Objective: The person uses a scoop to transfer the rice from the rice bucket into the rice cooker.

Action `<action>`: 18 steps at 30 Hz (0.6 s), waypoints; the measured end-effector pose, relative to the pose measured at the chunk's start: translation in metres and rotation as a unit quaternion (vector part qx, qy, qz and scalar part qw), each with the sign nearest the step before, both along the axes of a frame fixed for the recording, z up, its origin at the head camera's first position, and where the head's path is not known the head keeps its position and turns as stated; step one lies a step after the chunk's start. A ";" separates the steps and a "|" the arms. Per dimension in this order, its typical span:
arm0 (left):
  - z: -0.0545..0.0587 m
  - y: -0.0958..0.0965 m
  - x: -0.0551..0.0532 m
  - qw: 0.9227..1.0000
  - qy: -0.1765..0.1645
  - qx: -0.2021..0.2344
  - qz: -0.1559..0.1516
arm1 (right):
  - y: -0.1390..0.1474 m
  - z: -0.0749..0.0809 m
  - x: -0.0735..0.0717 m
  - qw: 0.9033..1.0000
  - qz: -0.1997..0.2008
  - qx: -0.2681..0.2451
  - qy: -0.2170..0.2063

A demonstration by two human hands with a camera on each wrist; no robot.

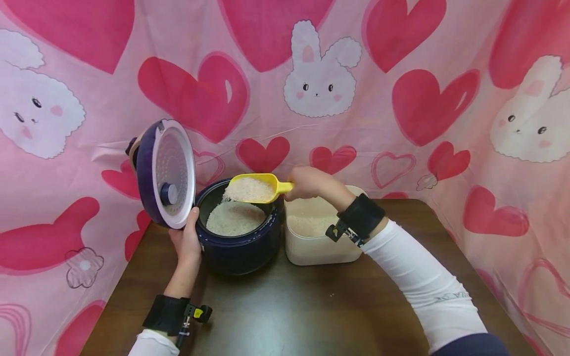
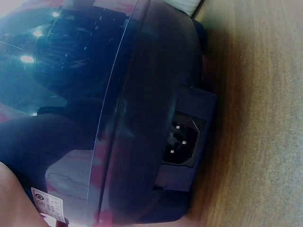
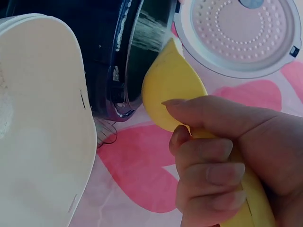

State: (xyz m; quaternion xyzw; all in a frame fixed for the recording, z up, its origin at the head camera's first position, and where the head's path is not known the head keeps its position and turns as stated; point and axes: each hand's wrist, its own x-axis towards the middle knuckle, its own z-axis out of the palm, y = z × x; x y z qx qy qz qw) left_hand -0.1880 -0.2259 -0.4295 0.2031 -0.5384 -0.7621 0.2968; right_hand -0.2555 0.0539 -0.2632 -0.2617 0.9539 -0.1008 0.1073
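A dark blue rice cooker [image 1: 242,254] stands with its lid [image 1: 171,170] raised at the left; white rice [image 1: 236,217] lies in its pot. My left hand [image 1: 187,242] holds the lid's lower edge by the hinge, thumb in front, the other fingers mostly hidden behind. In the left wrist view, the cooker's power socket [image 2: 182,139] faces the camera. My right hand [image 1: 309,183] grips the handle of a yellow scoop [image 3: 173,87] heaped with rice. The scoop is above the pot, its tip toward the lid, with some grains at its front edge.
Touching or close beside the cooker on the right is a cream bin [image 1: 322,249] with rice inside. Both stand on a dark wooden table [image 1: 311,306], where a few grains lie. A pink cloth [image 1: 267,123] with hearts and rabbits hangs behind.
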 end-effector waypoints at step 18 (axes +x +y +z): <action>-0.001 0.000 -0.001 1.000 0.009 0.005 0.000 | -0.010 0.000 0.014 0.992 -0.045 0.052 0.103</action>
